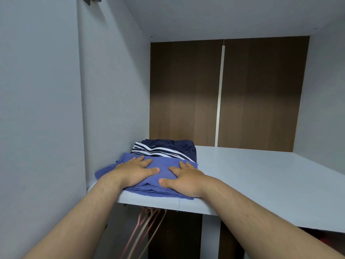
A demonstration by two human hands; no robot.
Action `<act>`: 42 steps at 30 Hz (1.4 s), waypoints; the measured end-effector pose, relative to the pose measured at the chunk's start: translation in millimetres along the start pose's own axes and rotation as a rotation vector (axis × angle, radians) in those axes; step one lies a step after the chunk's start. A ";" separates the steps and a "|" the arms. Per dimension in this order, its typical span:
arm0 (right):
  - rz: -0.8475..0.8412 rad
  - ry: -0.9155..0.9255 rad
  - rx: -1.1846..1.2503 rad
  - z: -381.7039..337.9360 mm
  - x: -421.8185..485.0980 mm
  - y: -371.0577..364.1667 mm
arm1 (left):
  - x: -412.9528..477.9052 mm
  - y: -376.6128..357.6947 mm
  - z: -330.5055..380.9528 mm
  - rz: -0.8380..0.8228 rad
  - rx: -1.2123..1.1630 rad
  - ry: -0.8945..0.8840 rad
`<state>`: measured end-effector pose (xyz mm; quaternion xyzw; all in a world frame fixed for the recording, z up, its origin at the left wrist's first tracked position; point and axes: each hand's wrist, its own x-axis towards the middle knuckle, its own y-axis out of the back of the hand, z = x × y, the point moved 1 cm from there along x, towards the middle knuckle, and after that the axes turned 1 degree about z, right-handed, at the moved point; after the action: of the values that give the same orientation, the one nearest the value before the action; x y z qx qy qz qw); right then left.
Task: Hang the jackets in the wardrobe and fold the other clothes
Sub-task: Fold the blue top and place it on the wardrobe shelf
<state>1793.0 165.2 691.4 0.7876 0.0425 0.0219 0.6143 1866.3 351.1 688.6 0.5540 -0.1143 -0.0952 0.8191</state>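
Both hands flat on a folded blue cloth (164,170)

Left hand (137,171) and right hand (184,179) press it, fingers straight; striped navy garment (168,148) just behind it on the shelf (261,174).

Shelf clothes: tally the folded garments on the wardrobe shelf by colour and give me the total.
Periwinkle-blue garment: 1
Navy garment with white stripes: 1
Total: 2
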 end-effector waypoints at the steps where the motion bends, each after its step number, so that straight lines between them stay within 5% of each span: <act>1: 0.015 0.003 0.021 0.8 -1.0 -0.2 | -2.5 -0.4 -1.3 0.056 -0.054 -0.002; 4: 0.058 0.011 0.070 2.9 -5.5 0.2 | -15.0 1.0 -1.6 0.220 -0.076 -0.031; 12: 0.112 0.045 0.147 7.2 -14.9 -4.3 | -37.5 2.7 -3.4 0.096 0.013 -0.037; 19: 0.299 0.020 0.101 1.2 -19.5 -4.9 | -26.6 1.3 -9.4 0.461 -0.098 -0.088; 27: 0.528 0.078 -0.062 1.3 -59.3 -6.7 | -45.9 -2.6 -5.4 0.423 -0.334 -0.264; 42: 0.404 -0.065 -0.137 68.9 -262.7 -16.5 | -192.5 -74.2 137.7 0.260 -0.338 -0.548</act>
<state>1536.8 78.0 663.2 0.7368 -0.1378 0.1218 0.6506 1639.9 256.1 653.5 0.3451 -0.3823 -0.1530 0.8434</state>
